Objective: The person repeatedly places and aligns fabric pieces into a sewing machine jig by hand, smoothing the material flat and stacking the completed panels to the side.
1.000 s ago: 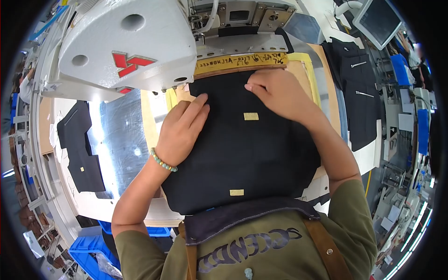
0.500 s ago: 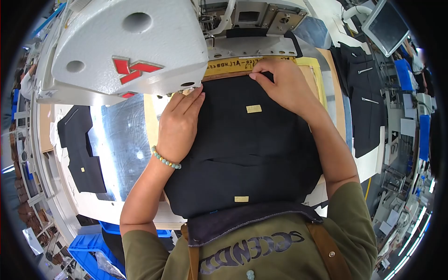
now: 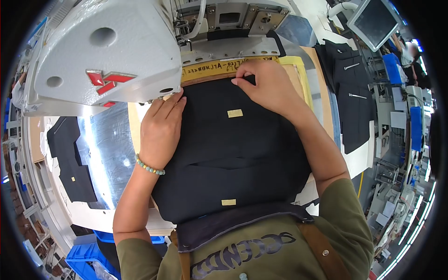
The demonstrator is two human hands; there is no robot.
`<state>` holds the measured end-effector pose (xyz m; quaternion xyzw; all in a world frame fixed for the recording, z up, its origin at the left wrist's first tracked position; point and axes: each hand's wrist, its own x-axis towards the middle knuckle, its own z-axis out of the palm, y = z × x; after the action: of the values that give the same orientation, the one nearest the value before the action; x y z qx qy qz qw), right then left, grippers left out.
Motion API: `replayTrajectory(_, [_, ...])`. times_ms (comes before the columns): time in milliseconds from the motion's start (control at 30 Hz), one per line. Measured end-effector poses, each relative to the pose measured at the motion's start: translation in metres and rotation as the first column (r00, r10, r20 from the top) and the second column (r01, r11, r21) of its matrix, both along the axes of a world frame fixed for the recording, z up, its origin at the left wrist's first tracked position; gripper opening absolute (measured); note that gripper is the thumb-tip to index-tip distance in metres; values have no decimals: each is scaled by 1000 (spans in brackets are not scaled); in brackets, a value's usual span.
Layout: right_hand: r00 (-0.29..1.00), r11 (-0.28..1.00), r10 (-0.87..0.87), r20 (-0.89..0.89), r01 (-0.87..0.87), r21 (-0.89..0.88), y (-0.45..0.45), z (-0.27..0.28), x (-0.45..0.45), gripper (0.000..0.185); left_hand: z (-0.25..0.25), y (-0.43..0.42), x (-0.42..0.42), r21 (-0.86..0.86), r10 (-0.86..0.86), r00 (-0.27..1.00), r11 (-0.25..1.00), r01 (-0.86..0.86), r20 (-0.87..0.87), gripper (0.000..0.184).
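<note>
Black fabric forms the broad panel at the centre, spread over the white desk in front of the person. Its upper edge lies along a yellow strip with black handwriting; its lower edge reaches the dark apron flap. Two small pale-yellow rectangular labels, one upper and one lower, lie on the panel. The left hand, above a green-and-gold bead bracelet, has its fingers extended side by side, the tips at the panel's upper left corner, beneath the white machine head with a red emblem. The right hand is bent at the panel's upper edge, thumb and forefinger tips near each other; whether they grip the fabric cannot be told. At left, a smaller black fabric piece overlaps a shiny metal sheet; at right lie black fabric pieces with silvery strips.
</note>
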<state>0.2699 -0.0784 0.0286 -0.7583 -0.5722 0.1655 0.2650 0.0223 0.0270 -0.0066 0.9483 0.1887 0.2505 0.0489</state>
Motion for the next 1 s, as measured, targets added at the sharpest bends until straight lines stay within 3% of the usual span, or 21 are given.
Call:
replayTrajectory(367, [1000,993,-18,21,15,114,3,-9,1,15,2,-2,0,19,19,1000,1000,-19,-21,22])
replayTrajectory(567, [998,989,-23,59,14,145,4,-12,0,16,7,-11,3,112,12,988,994,6,-157,26])
replayTrajectory(800, [997,987,-31,68,20,159,4,-18,0,16,10,-20,42,-69,-245,958,969,237,-147,38])
replayTrajectory(1000, [999,992,-33,12,32,122,3,-14,1,14,2,-20,47,-45,-216,966,976,212,-144,39])
